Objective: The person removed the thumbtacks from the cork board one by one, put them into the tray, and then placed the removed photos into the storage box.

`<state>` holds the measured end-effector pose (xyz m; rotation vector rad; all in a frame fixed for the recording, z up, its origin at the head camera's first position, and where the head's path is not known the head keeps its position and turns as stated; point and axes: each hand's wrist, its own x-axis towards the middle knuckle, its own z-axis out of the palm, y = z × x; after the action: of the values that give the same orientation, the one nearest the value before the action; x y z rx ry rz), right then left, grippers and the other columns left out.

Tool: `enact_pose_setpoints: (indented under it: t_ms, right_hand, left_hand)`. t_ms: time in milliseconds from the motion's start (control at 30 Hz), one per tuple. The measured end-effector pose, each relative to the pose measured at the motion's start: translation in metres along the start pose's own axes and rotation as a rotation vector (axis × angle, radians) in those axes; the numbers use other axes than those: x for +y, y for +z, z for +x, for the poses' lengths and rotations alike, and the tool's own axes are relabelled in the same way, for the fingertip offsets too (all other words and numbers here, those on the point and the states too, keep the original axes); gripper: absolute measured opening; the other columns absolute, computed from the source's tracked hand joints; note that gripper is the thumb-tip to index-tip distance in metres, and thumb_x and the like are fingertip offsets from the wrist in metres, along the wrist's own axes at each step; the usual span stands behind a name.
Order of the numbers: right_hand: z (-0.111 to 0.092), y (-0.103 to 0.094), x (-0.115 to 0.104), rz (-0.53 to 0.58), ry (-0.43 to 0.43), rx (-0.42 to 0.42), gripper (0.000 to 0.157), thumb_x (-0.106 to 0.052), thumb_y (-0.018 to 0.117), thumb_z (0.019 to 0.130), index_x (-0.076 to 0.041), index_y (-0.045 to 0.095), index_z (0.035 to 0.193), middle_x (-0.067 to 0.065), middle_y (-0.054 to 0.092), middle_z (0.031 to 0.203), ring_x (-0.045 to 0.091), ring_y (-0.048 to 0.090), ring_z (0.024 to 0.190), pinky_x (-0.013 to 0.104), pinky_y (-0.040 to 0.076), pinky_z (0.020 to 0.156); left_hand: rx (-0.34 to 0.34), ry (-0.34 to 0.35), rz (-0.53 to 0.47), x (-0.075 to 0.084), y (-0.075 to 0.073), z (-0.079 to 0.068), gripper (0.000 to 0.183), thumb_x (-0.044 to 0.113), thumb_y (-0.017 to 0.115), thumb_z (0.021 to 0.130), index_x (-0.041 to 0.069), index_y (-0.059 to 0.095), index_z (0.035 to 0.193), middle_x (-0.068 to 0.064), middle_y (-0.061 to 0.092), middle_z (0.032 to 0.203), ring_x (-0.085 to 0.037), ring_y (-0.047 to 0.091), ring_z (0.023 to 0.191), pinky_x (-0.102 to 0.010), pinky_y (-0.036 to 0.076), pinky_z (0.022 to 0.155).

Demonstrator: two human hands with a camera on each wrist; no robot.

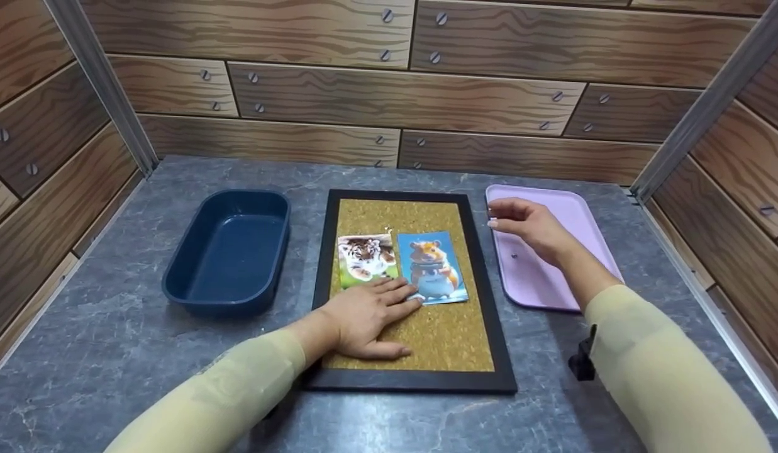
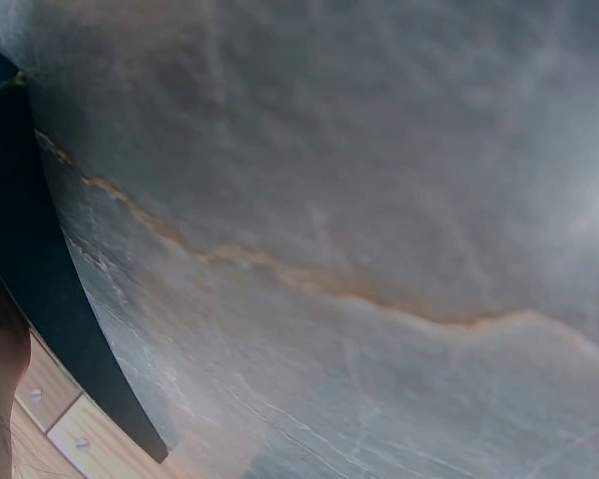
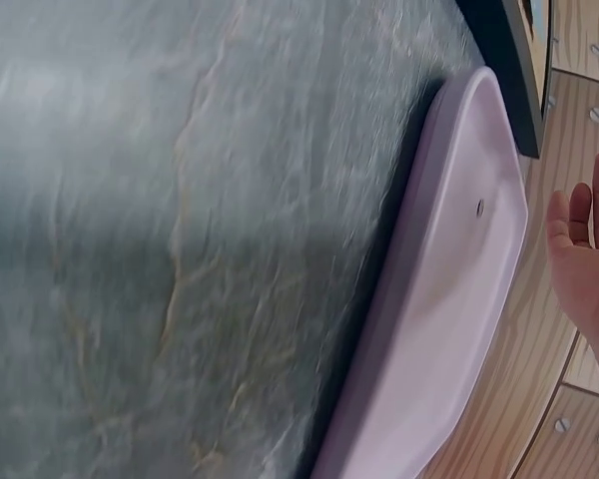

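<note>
In the head view, a corkboard (image 1: 439, 336) with a black frame lies on the table. A tiger picture (image 1: 365, 253) and a hamster picture (image 1: 434, 267) lie side by side on its cork. My left hand (image 1: 370, 318) is spread flat on the board, fingertips over the pictures' lower edges. A small shiny thing (image 1: 387, 230) shows at the tiger picture's top edge. My right hand (image 1: 532, 228) is over the left side of a pink tray (image 1: 571, 211), thumb and fingers apart, nothing visible between them. One small dark piece (image 1: 514, 256) lies in the tray.
A deep blue bin (image 1: 228, 258) stands left of the corkboard. The grey marbled table (image 1: 389, 421) is bounded by wood-patterned walls (image 1: 389, 94) at the back and sides. A black wrist mount (image 1: 582, 358) hangs under the right sleeve.
</note>
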<state>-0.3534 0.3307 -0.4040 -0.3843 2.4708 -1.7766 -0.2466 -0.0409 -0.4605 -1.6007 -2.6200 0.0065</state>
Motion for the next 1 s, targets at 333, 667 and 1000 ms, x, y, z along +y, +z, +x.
enact_pose_setpoints:
  t_ms: [333,667,1000]
  right_hand:
    - [0.008,0.018,-0.004,-0.014,0.035,-0.057,0.049,-0.005,0.074,0.1,0.003,0.059,0.146,0.025,0.062,0.144,0.02,0.063,0.126,0.02,0.051,0.099]
    - [0.014,0.034,-0.005,-0.015,0.059,-0.12,0.056,-0.006,0.071,0.102,0.007,0.051,0.152,0.029,0.059,0.147,0.03,0.062,0.133,0.022,0.052,0.098]
    - [0.019,0.047,-0.002,-0.022,0.076,-0.158,0.057,-0.004,0.072,0.1,0.009,0.051,0.151,0.029,0.059,0.147,0.039,0.055,0.14,0.022,0.052,0.1]
  left_hand:
    - [0.014,0.005,0.005,-0.001,0.003,0.0,0.086,0.071,0.038,0.105,0.012,0.033,0.168,-0.012,0.031,0.172,-0.03,0.027,0.159,-0.042,0.023,0.129]
    - [0.002,-0.003,-0.008,-0.001,0.002,0.0,0.086,0.072,0.036,0.105,0.013,0.031,0.169,-0.011,0.03,0.173,-0.03,0.026,0.159,-0.042,0.022,0.129]
    - [0.003,0.0,-0.011,-0.001,0.0,0.001,0.087,0.072,0.036,0.105,0.013,0.032,0.168,-0.011,0.03,0.172,-0.03,0.027,0.159,-0.042,0.022,0.129]
